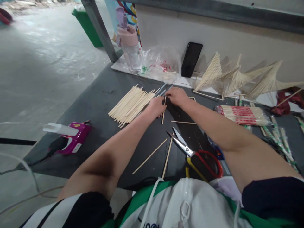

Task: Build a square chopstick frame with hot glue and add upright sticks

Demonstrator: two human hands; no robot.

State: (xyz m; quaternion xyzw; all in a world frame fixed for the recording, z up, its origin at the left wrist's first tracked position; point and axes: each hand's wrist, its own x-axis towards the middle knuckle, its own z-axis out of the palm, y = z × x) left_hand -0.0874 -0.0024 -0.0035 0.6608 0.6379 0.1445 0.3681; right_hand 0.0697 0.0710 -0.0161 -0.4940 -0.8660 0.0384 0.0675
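Observation:
My left hand [156, 107] is closed, its fingers curled at the right end of a pile of thin wooden sticks [130, 106]. What it grips is hidden. Close by on the right, my right hand [177, 96] has its fingertips pressed together at the top of a short wooden stick [163, 114], which points down toward me. Grey translucent rods [160, 90] lie just behind both hands. Nearer my body are loose wooden sticks [150, 156] and spread scissors [190, 152] with red and yellow handles. Another stick [182, 122] lies below my right forearm.
A magenta power adapter [76, 136] with cables sits at the left table edge. Along the back stand a bottle [129, 47], a plastic bag [161, 63], a phone [192, 59] and fan-shaped stick structures [235, 77]. Wrapped stick bundles [244, 115] lie to the right.

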